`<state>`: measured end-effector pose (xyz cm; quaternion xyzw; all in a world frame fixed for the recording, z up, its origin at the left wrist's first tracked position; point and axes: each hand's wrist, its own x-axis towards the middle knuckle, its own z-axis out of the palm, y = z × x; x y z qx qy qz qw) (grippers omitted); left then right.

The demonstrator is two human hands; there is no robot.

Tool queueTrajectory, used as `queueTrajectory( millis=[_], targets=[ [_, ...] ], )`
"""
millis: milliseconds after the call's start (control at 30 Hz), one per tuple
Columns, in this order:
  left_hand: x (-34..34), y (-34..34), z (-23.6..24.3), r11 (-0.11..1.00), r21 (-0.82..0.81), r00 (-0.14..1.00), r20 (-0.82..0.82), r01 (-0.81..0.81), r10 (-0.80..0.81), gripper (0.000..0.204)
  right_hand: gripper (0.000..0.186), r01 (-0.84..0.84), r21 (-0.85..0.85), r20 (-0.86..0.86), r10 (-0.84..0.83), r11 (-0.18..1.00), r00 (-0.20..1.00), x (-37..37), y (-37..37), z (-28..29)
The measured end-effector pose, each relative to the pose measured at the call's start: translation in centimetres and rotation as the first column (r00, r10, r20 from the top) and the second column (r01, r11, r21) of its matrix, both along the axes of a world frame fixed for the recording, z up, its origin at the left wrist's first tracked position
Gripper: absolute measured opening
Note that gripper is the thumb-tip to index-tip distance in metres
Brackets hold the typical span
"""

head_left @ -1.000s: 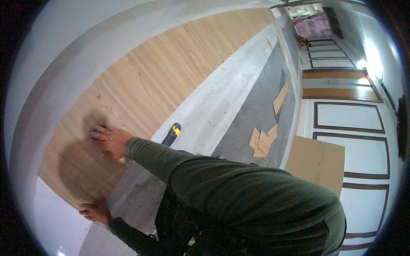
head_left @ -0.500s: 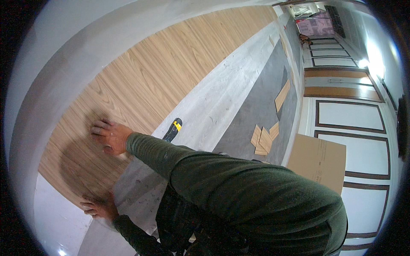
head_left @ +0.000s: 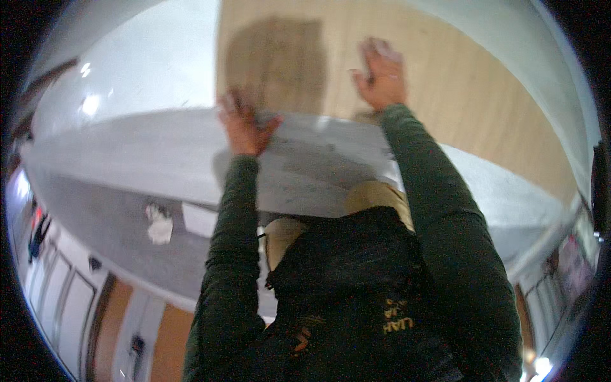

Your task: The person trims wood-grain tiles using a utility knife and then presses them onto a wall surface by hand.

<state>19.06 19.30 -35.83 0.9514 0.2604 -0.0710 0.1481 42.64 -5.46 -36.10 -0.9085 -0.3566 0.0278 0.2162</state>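
Wood-look flooring (head_left: 445, 95) stretches across the top and right of the view, with its left end against a smooth white surface (head_left: 162, 60). My right hand (head_left: 384, 75) lies palm down on the flooring near its front edge, fingers extended and thumb out to the side. At the front left corner of the flooring is my left hand (head_left: 245, 124), fingers spread and pressed down along the edge. Neither hand holds anything. Motion blur softens the fingertips and the seams between planks.
A pale grey strip (head_left: 140, 140) runs along the flooring's near side, with darker grey floor (head_left: 114, 207) beyond it. A crumpled white piece (head_left: 159, 226) and a flat white piece (head_left: 198, 219) lie there. My knees (head_left: 375, 197) are close to the flooring. A brown door (head_left: 172, 344) stands lower left.
The view has swung round strongly to the left. Both hands remain down at the flooring's left end. The black-and-yellow knife, wood offcuts and cardboard box have left the view.
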Motion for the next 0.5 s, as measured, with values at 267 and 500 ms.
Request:
queueTrajectory(
  millis=[267,500],
  targets=[
    [-1.2,-4.7,1.7,0.927,-0.003,0.926,0.033,-0.376,0.375,0.116,0.06,0.007,-0.059,0.085,-0.002,0.998,0.996,0.5,-1.6,1.0],
    [0.8,-11.1,0.6,0.96,-0.053,0.961,-0.028,-0.276,0.275,0.101,0.061,-0.041,-0.078,0.113,0.049,0.996,0.992,0.9,-1.7,0.5]
  ],
)
